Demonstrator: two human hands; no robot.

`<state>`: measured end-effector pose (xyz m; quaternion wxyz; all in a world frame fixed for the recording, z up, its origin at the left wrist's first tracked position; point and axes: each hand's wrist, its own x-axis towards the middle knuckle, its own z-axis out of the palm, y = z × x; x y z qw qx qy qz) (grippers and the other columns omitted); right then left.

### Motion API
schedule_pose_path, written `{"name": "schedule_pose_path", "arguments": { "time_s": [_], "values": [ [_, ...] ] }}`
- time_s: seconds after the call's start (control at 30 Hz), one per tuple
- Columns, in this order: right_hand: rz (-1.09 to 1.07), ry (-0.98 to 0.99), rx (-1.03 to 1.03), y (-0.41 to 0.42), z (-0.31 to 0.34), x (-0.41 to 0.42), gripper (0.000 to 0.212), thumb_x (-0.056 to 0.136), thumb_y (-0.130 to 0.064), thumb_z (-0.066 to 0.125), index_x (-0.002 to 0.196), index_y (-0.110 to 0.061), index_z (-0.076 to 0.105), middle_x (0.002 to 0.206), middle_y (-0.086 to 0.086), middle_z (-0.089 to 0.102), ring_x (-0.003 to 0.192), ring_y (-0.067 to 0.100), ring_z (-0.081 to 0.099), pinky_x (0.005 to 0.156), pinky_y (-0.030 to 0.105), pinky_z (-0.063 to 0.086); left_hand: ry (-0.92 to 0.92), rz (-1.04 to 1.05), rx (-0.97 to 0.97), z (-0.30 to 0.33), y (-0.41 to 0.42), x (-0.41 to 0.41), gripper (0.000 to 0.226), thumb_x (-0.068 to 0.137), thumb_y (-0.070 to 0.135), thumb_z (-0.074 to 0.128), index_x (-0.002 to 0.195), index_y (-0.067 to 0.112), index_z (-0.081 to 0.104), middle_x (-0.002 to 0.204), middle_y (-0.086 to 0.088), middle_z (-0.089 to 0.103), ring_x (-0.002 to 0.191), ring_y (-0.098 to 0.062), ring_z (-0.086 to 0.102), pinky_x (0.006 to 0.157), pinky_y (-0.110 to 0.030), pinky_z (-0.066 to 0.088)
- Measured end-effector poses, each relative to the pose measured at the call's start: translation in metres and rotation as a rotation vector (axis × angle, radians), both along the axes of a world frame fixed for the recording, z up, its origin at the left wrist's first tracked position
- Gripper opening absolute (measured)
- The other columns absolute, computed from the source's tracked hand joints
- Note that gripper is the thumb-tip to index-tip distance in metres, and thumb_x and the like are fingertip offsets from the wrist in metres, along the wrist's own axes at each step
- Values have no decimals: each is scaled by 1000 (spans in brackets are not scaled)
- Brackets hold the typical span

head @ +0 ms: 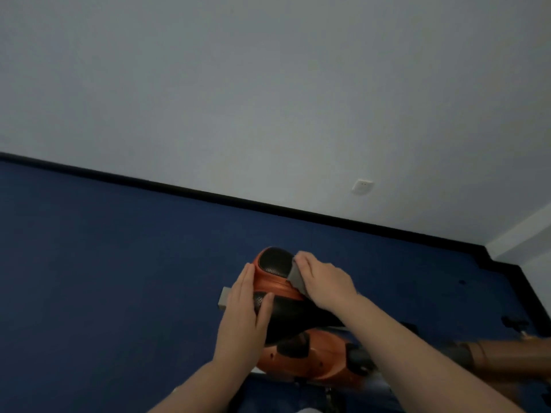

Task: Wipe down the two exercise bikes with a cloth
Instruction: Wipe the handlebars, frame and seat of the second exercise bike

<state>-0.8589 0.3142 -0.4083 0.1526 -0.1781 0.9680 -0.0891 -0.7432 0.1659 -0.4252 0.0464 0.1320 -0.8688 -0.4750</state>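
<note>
Two hands are working on one bike seat, orange w/ black mesh pads, sitting low centre of the view, above the orange bike body and over the blue floor.

Left hand is lying flat along the seat's left side, fingers straight and together, thumb resting on the black pad, so it's bracing, not gripping. Right hand is pressing a grey cloth onto the seat's right edge, fingers curled over the cloth and holding it down against the orange rim.

Handling, as a guess: the cloth is looking thin, soft and light, folding easily around curves, so it's best taken bunched under the fingertips w/ the palm behind it, not pinched by a corner. The seat is looking stiff w/ a smooth plastic shell, prob. a bit slick under a cloth, and the mesh pads are likely grippier and may drag the fabric. The seat may swivel or wobble on its post, so steadying it from the opposite side is making sense. The bike itself is prob. heavy and not shifting under wiping pressure.

A brown part is showing at far right; can't tell if it's the 2nd bike. A white wall socket is sitting above the black skirting.
</note>
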Motion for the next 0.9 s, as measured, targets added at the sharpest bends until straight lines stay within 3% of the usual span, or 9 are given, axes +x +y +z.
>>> {"name": "schedule_pose_path", "arguments": {
  "time_s": [0.07, 0.13, 0.23, 0.3, 0.4, 0.57, 0.63, 0.77, 0.9],
  "values": [
    [-47, 19, -151, -15, 2, -1, 41, 102, -50, 16, 142, -41, 26, 135, -1, 55, 109, 23, 57, 82, 38, 47, -4, -19, -6, 1, -2, 2, 61, 100, 41, 41, 150, 42, 6, 156, 18, 18, 132, 10, 19, 102, -14, 22],
    [77, 59, -288, -11, 0, 10, 47, 98, -60, 14, 145, -54, 16, 153, -20, 30, 128, 11, 44, 92, 36, 47, -16, -42, 3, 0, -6, 5, 59, 100, 43, 38, 149, 45, 5, 156, 17, 19, 135, 7, 22, 100, -13, 25],
    [278, -7, -323, 16, -1, 13, 52, 91, -71, 13, 141, -66, 4, 154, -36, -1, 139, 0, 22, 96, 32, 45, -18, -88, 34, -3, -8, 12, 55, 101, 42, 34, 138, 58, -2, 155, 21, 17, 132, 18, 17, 100, -10, 23],
    [187, -129, -324, 17, 1, -1, 50, 90, -71, 14, 140, -66, 8, 156, -31, 10, 138, 5, 31, 98, 38, 45, -24, -84, 58, -5, -9, 17, 53, 101, 42, 33, 132, 64, -3, 150, 26, 17, 124, 26, 13, 97, -3, 18],
    [-101, -232, -293, -20, 4, -23, 44, 98, -62, 13, 135, -51, 33, 141, -5, 51, 122, 24, 52, 97, 43, 43, -31, -79, 77, -4, -8, 19, 52, 101, 42, 32, 131, 64, -4, 145, 28, 17, 118, 32, 10, 98, -4, 18],
    [223, 96, -266, -48, -3, -7, 48, 90, -69, 19, 129, -51, 40, 140, -18, 40, 128, 14, 37, 89, 39, 41, -69, -67, 6, -7, -13, 21, 59, 100, 47, 33, 151, 36, 5, 154, 17, 18, 139, -3, 26, 109, -26, 31],
    [286, -8, -353, -35, -1, -17, 52, 87, -75, 21, 131, -55, 38, 142, -21, 38, 130, 9, 35, 94, 38, 40, -107, -72, -4, -7, -15, 21, 57, 99, 48, 32, 150, 29, 13, 154, 10, 23, 137, -11, 33, 110, -35, 36],
    [-81, -277, -334, -47, 4, -42, 43, 96, -63, 24, 114, -40, 56, 127, -6, 59, 115, 18, 53, 95, 39, 43, -115, -94, 29, -5, -17, 20, 52, 97, 53, 33, 143, 30, 24, 134, 8, 43, 115, -12, 52, 96, -41, 46],
    [137, 8, -195, -69, 2, -22, 39, 88, -65, 32, 105, -43, 60, 120, -14, 56, 114, 15, 47, 84, 37, 38, -159, -120, 60, -5, -23, 21, 54, 95, 58, 34, 142, 33, 24, 134, 10, 42, 115, -13, 53, 98, -41, 46]
  ]
}}
